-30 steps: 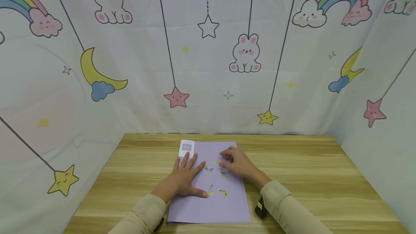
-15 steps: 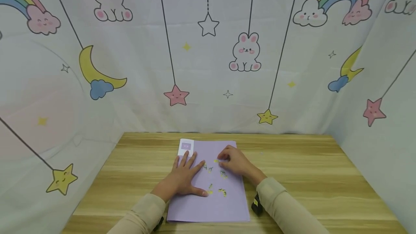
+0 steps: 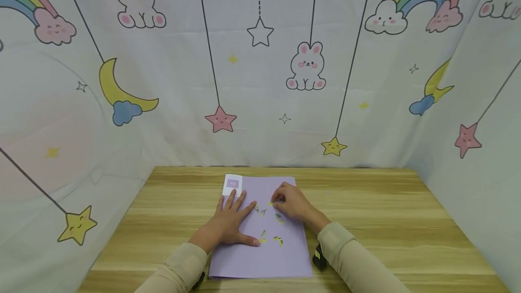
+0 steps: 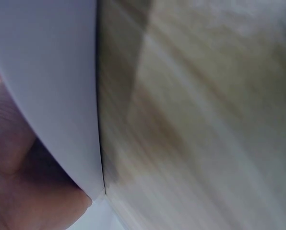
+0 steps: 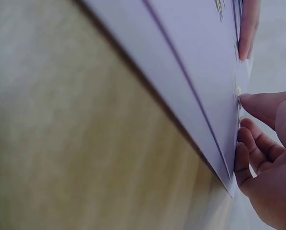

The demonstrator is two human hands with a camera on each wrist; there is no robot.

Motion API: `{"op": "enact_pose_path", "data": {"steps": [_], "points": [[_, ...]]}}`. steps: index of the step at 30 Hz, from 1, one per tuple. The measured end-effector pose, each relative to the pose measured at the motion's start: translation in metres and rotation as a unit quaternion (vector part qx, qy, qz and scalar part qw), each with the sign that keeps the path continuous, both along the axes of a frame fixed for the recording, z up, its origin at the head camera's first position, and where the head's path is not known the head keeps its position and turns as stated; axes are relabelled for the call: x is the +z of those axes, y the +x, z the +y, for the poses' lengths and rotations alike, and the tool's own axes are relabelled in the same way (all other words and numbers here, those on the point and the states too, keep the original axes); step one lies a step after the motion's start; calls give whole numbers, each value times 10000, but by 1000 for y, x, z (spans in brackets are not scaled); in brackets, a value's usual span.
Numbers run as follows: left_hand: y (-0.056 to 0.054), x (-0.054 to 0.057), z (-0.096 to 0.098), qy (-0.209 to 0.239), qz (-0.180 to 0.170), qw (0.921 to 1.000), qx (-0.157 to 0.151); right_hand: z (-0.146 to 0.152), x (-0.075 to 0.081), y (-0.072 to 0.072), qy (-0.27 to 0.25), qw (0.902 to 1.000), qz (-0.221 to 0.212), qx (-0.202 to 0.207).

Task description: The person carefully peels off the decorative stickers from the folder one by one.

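Note:
A purple paper folder (image 3: 252, 261) lies flat on the table, with small yellow and green sticker-like pieces (image 3: 278, 218) scattered over its middle. My left hand (image 3: 232, 223) rests on its left half, fingers spread and thumb pointing inward. On the upper right part, my right hand (image 3: 296, 201) curls its thumb and forefinger together at a small yellow piece (image 3: 270, 204), pinching it close to the paper. In the right wrist view the thumb tip sits right at this yellow bit (image 5: 239, 90), and the other fingers bend against the folder's surface.
A white label (image 3: 233, 184) with a purple square marks the folder's upper left corner. Wood-grain tabletop (image 3: 378, 220) extends on both sides. Black wrist-camera gear (image 3: 319, 257) shows below the right sleeve. Behind the table hangs a white curtain (image 3: 260, 80) with cartoon prints.
My right hand has shifted slightly left, and its thumb and forefinger have come together at the yellow piece. The left hand keeps its place.

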State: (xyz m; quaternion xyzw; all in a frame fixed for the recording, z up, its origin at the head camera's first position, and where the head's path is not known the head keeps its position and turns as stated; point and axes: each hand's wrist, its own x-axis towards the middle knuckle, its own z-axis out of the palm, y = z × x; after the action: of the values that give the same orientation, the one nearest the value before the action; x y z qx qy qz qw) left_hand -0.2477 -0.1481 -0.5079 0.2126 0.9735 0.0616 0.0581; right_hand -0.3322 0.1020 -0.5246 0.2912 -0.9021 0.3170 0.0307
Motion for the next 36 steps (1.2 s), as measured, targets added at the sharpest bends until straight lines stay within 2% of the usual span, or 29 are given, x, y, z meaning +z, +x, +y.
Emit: {"op": "enact_pose_path", "data": {"steps": [8, 11, 18, 26, 36], "points": [[0, -1, 0, 69, 35, 10000, -14, -1, -1, 1, -102, 9999, 25, 30], [0, -1, 1, 54, 25, 10000, -24, 1, -2, 2, -239, 9996, -133, 40], [2, 0, 2, 24, 48, 10000, -5, 8, 0, 1, -711, 9933, -890, 179], [1, -1, 1, 22, 78, 10000, 26, 10, 1, -3, -805, 9922, -932, 186], [2, -1, 1, 37, 61, 10000, 30, 11, -1, -4, -1000, 9865, -1298, -49]]}}
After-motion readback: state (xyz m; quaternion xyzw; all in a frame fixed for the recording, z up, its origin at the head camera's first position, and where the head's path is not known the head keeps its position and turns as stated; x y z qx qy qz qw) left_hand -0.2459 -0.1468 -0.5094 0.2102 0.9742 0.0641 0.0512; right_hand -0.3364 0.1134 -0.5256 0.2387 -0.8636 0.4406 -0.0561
